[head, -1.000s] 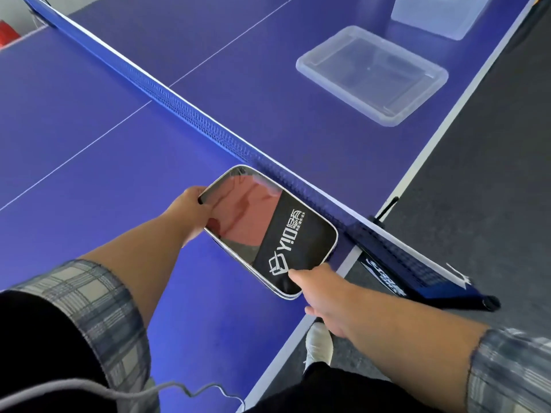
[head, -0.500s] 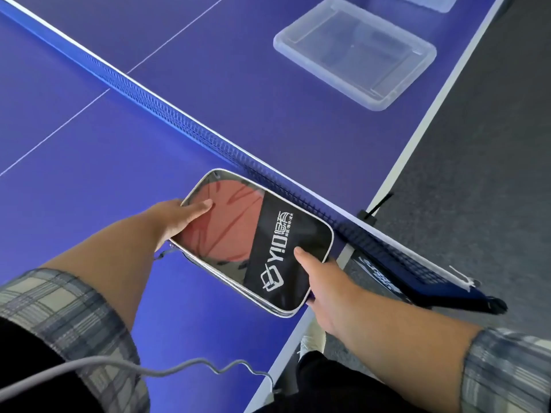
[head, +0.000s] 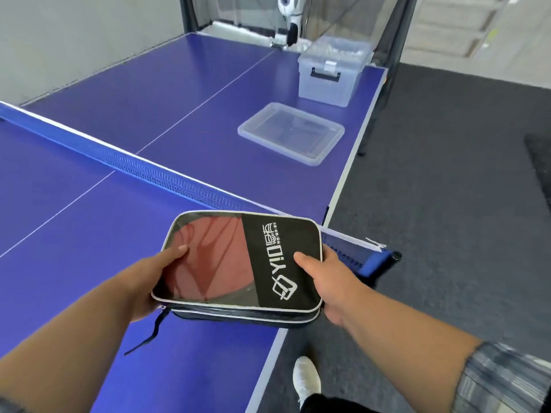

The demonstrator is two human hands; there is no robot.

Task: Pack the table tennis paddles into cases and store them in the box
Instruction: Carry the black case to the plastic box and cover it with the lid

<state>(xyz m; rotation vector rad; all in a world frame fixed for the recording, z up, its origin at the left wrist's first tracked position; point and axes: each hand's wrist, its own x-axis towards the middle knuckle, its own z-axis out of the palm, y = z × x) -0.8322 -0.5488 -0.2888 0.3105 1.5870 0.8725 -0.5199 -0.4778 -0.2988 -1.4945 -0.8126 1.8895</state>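
Note:
A black paddle case (head: 280, 263) with a clear window and white lettering is held level just above the near right corner of the blue table (head: 89, 263). A red paddle (head: 214, 260) shows through the window. My left hand (head: 149, 281) grips the case's left end and my right hand (head: 325, 278) grips its right end, thumbs on top. A zipper strap (head: 152, 329) dangles from the case's front left corner. Across the net (head: 155, 174), a clear storage box (head: 331, 73) with a black latch stands at the far right edge, and its clear lid (head: 290, 134) lies flat in front of it.
The table's right edge (head: 343, 186) runs beside dark carpet (head: 447, 234). The net clamp (head: 378, 260) sticks out past that edge, just right of my right hand. A white machine (head: 287, 13) and dark frame posts stand beyond the far end. My white shoe (head: 307, 380) is on the floor.
The case has come up off the table, with both hands now gripping its ends. My view has risen, and the storage box at the far end has come into sight.

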